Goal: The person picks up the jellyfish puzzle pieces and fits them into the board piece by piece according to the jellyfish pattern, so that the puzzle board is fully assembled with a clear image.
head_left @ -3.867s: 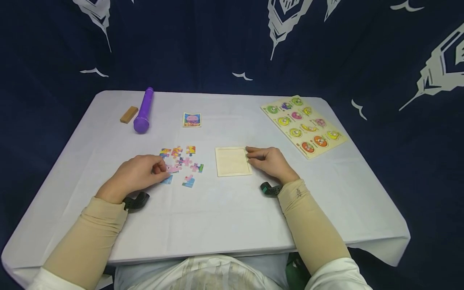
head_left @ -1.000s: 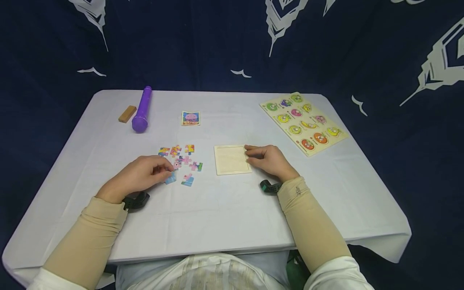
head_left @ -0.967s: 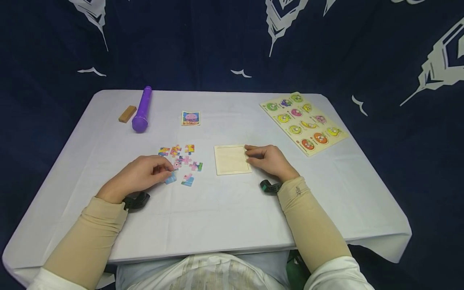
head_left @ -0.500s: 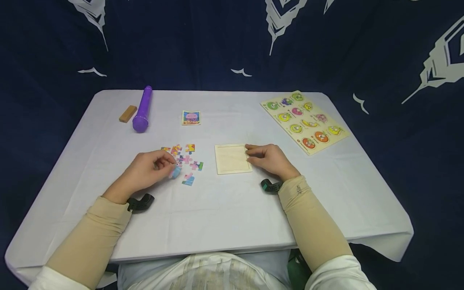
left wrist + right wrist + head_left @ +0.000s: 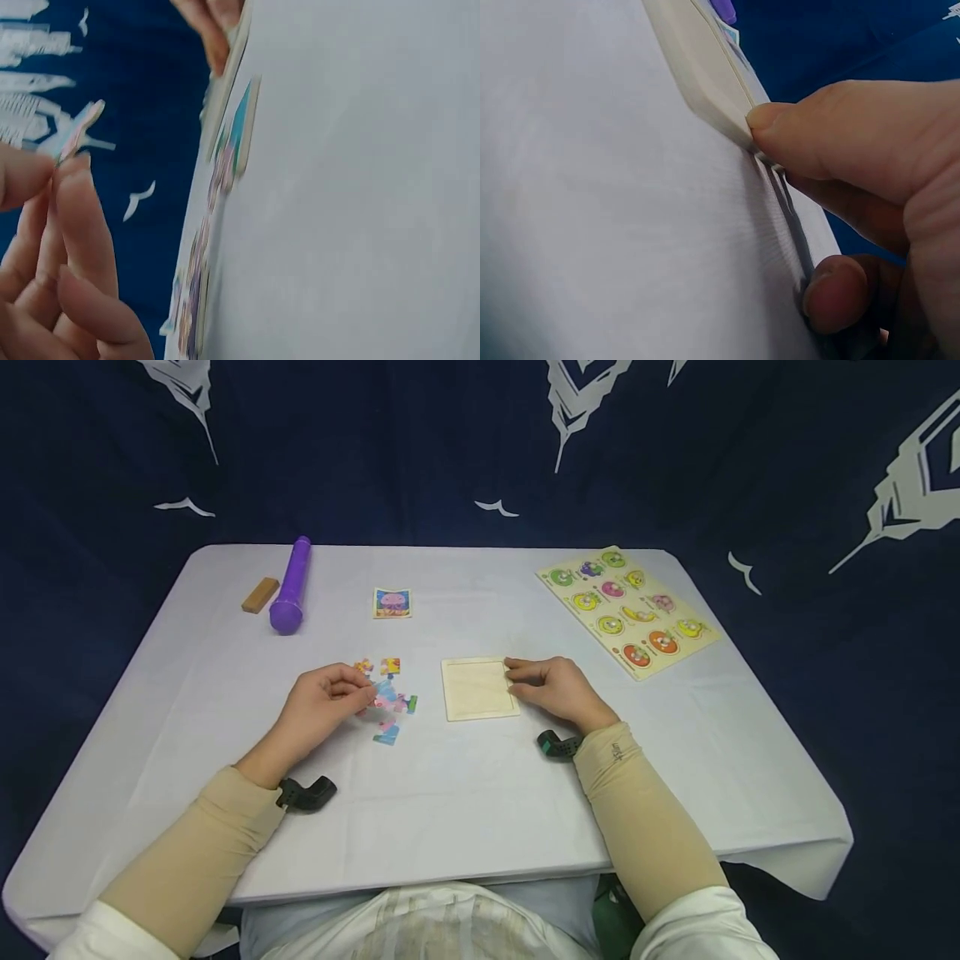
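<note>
My left hand (image 5: 318, 710) pinches a blue and pink jigsaw piece (image 5: 81, 129) between thumb and fingers, raised over the loose pieces. In the head view that lifted piece overlaps others below it. Several jigsaw pieces (image 5: 387, 734) with bits of a bright picture lie around it, some of them hidden by the hand. To their right lies a square pale wooden puzzle tray (image 5: 483, 719) with a shallow recess and no piece in it. My right hand (image 5: 558, 689) grips the tray's right edge, the thumb (image 5: 769, 120) pressed at its rim.
At the back left a purple microphone (image 5: 291, 585) lies beside a small wooden block (image 5: 260, 595). A small picture card (image 5: 392, 603) lies at the back middle. A wooden fruit board (image 5: 626, 610) is at the back right. White cloth covers the table (image 5: 420, 810).
The left hand has picked up the blue piece from the left side of the pile and carried it right and slightly away. The right hand has stayed at the tray.
</note>
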Tool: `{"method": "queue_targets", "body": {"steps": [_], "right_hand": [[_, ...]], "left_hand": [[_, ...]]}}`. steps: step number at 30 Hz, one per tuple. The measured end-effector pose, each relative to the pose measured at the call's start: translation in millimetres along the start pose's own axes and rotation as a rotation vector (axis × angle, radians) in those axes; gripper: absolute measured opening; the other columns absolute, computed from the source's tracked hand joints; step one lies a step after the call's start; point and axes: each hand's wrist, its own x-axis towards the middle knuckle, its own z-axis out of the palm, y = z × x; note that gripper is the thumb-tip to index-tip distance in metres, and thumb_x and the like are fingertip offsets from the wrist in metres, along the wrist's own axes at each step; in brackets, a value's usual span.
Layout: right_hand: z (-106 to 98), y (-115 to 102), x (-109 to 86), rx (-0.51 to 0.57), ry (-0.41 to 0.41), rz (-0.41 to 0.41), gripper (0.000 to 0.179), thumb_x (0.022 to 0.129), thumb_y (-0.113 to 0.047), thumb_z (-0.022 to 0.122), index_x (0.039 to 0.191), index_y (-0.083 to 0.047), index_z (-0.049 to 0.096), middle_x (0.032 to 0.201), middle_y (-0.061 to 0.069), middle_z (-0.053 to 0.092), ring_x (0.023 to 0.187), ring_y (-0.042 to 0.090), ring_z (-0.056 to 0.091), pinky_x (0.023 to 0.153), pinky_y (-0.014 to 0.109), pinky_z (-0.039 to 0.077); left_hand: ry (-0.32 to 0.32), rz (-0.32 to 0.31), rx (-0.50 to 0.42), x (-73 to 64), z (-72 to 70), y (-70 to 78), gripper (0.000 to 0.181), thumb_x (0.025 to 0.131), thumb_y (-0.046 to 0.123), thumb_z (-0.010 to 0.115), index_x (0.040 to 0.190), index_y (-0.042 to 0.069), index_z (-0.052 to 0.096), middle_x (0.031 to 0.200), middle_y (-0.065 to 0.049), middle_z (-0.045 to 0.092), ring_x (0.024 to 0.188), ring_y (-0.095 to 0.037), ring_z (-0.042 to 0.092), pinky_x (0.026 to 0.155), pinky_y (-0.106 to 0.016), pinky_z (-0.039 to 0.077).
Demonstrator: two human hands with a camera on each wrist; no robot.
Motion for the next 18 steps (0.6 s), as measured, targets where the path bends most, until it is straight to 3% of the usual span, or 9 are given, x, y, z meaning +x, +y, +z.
{"method": "queue_targets", "body": {"steps": [8, 14, 18], "right_hand": [[-4.3, -0.9, -0.8, 0.008, -0.011, 0.001, 0.028, 0.093, -0.026, 0.077, 0.119, -0.015, 0.078, 0.144, -0.004, 0.062, 0.140, 0.021, 0.053, 0.116, 0.041, 0.040], [-5.7, -0.9, -3.8, 0.019, -0.010, 0.011, 0.028, 0.093, -0.023, 0.078, 0.119, -0.014, 0.078, 0.144, -0.004, 0.062, 0.140, 0.021, 0.053, 0.117, 0.042, 0.039], [-3.9, -1.5, -3.5, 0.026, -0.019, -0.009, 0.028, 0.093, -0.022, 0.077, 0.120, -0.013, 0.077, 0.144, -0.002, 0.062, 0.140, 0.021, 0.053, 0.117, 0.042, 0.039]], "left_hand": [[-0.047, -0.022, 0.015, 18.7, 19.0, 17.8, 0.024, 0.094, 0.030, 0.076, 0.104, 0.008, 0.072, 0.084, -0.014, 0.075, 0.083, -0.016, 0.068, 0.078, -0.021, 0.049], [-0.103, -0.072, 0.083, 48.2, 42.3, 31.1, 0.021, 0.093, 0.030, 0.076, 0.102, 0.012, 0.075, 0.088, -0.014, 0.077, 0.074, -0.017, 0.064, 0.070, -0.027, 0.049], [-0.116, -0.071, 0.153, 69.5, 56.6, 39.8, 0.019, 0.092, 0.031, 0.076, 0.100, 0.013, 0.075, 0.089, -0.012, 0.076, 0.069, -0.020, 0.059, 0.065, -0.032, 0.049]]}}
